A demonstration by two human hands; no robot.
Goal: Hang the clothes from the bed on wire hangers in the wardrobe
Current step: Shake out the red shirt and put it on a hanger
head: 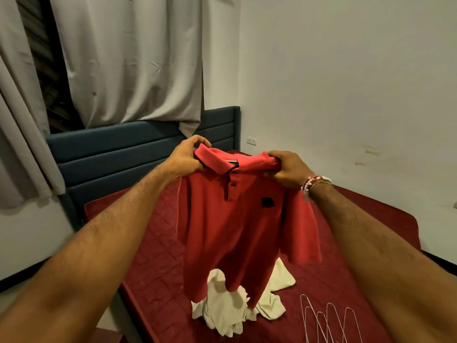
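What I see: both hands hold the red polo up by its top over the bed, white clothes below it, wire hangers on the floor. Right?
Not quite. In the head view the wire hangers lie on the bed, right of the white clothes, not on the floor. The rest stands: the left hand and right hand hold the red polo up by its top.

Left forearm (99,233): bare along all of its visible length, with fine dark hair; it fills the frame at 8 o'clock.
Right forearm (371,238): bare as well, with the same fine dark hair, at 4 o'clock.
Left hand (184,159): bare, with knuckles and thumb in view.
Right hand (286,169): bare, seen from the back.
Bracelet (308,184): small round red and white beads in several strands around the right wrist.
Thread (320,183): a thin pale cord around the same wrist, just beside the beads on the forearm side.
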